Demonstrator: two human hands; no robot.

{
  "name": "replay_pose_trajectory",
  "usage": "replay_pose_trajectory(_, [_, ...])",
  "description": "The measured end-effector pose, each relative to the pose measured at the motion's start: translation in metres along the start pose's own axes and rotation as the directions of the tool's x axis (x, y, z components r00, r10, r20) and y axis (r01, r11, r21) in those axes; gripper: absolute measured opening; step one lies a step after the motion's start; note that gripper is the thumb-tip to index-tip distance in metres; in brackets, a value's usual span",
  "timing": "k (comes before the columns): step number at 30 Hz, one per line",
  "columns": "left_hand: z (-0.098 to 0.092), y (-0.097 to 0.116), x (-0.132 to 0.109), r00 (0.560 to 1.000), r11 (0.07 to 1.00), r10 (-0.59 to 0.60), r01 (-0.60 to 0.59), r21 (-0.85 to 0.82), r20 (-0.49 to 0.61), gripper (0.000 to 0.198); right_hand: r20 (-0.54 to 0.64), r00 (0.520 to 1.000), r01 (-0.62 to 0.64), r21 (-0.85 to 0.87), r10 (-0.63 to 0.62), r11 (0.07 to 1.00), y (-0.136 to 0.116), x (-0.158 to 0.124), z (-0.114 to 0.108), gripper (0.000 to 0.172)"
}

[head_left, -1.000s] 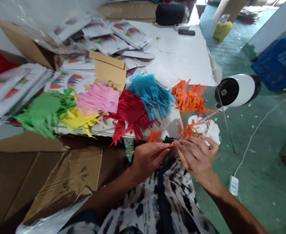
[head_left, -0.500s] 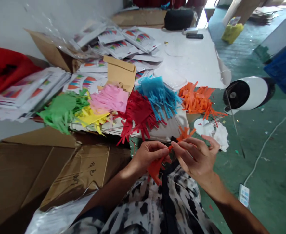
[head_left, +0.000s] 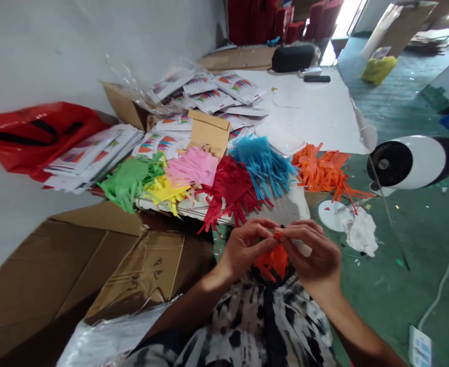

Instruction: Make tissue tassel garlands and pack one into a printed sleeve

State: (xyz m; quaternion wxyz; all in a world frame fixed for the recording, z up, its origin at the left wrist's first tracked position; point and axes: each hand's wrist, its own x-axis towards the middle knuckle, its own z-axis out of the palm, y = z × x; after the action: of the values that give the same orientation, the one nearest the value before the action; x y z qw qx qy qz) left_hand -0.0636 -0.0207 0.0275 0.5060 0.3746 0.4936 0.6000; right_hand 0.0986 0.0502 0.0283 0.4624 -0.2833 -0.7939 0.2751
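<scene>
Both hands meet in front of my body at an orange tissue-paper tassel (head_left: pixel 272 263). My left hand (head_left: pixel 243 248) pinches its narrow top between thumb and forefinger. Fingertips of my right hand (head_left: pixel 313 252) close on the same spot from the other side. Below the pinch the fringed strips hang down between the hands. Fringed paper lies in piles along the table edge: green (head_left: pixel 132 178), yellow (head_left: pixel 167 191), pink (head_left: pixel 194 165), red (head_left: pixel 234 186), blue (head_left: pixel 262 160) and orange (head_left: pixel 322 171).
Printed white packets (head_left: pixel 205 97) are heaped on the table (head_left: pixel 304 104) behind the piles. An open cardboard box (head_left: pixel 148 270) stands at lower left, a red bag (head_left: pixel 36 132) above it. On the right are a black-and-white fan (head_left: pixel 416 160) and a power strip (head_left: pixel 419 346).
My hands have drawn closer together at the tassel's top. Its strips, earlier sticking out at both sides, now hang together below. The view has shifted, moving the scene right and down.
</scene>
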Motion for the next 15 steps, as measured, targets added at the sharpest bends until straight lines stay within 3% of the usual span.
replay_pose_trajectory(3, [0.000,-0.001,0.001,0.996,0.989,-0.087,0.090,-0.115,0.035,0.030,0.018,0.992,-0.128,0.120,0.126,0.985,0.001,0.000,0.000,0.007])
replay_pose_trajectory(7, [0.002,-0.005,0.001,0.993,0.982,-0.117,0.115,-0.148,-0.011,0.030,0.167,0.945,-0.308,0.174,0.280,0.935,0.005,0.000,-0.006,0.011])
replay_pose_trajectory(10, [0.004,-0.007,0.002,0.994,0.987,-0.104,0.098,-0.124,-0.039,0.027,0.213,0.928,-0.342,0.171,0.305,0.924,0.006,0.001,-0.010,0.014])
replay_pose_trajectory(15, [0.008,-0.009,0.004,0.997,0.996,-0.083,0.083,-0.027,0.002,0.030,0.134,0.940,-0.331,0.129,0.315,0.935,0.005,-0.001,-0.007,0.012])
